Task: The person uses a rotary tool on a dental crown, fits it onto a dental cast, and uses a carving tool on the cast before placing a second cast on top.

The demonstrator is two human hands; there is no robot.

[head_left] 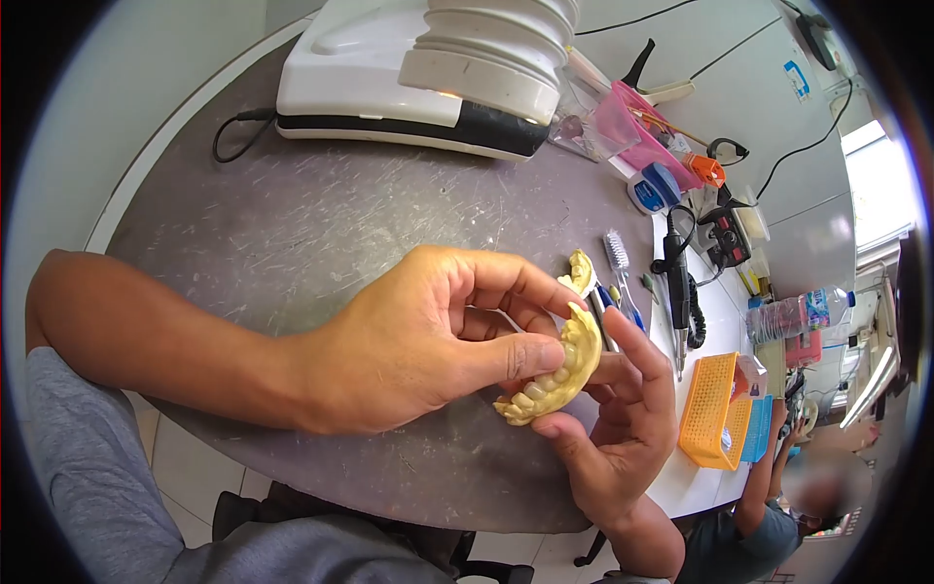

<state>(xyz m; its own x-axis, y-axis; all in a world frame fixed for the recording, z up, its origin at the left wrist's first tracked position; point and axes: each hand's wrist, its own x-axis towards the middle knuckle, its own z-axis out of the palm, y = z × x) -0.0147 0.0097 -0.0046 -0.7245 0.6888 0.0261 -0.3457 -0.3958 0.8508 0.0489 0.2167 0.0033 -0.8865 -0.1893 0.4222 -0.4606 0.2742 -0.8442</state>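
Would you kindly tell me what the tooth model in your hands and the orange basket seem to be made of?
The tooth model looks like dental plaster or stone: pale yellow, matte, chalky, with moulded teeth. The orange basket seems moulded plastic: bright uniform colour, mesh walls.

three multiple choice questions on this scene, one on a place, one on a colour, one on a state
1. Where is the orange basket?
A on the white bench
B on the machine
C in a hand

2. What colour is the dental cast?
A blue
B pale yellow
C black

3. How is the cast held?
A lying free
B by one hand
C by both hands

1 A: it stands on the white surface.
2 B: the plaster is yellowish.
3 C: left hand and right hand both grip it.
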